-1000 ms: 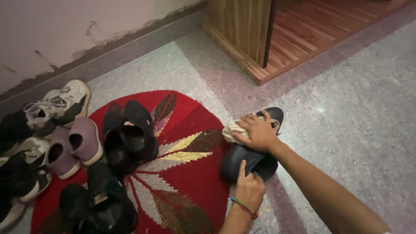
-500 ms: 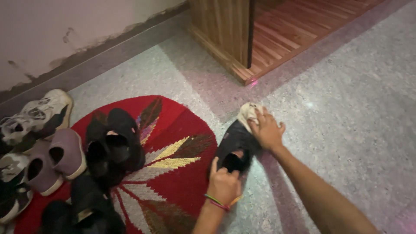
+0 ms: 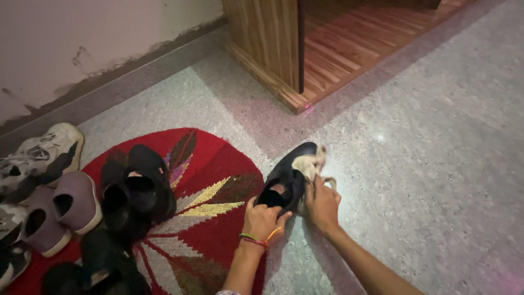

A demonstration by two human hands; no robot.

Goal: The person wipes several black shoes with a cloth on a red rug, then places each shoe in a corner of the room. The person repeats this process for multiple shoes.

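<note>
A black slip-on shoe lies on the speckled floor at the right edge of a round red mat. My left hand, with a coloured thread band on the wrist, grips the shoe's heel opening. My right hand holds a crumpled pale cloth against the shoe's right side, near its toe. The shoe's toe points away from me, toward the wooden frame.
On the mat's left lie a pair of black shoes, more black shoes, lilac slip-ons and white sneakers by the wall. A wooden door frame and wooden floor stand beyond.
My right hand has slid the cloth from the shoe's toe back along its right side toward me. My left hand stays on the heel. The view has shifted, so everything sits further left.
</note>
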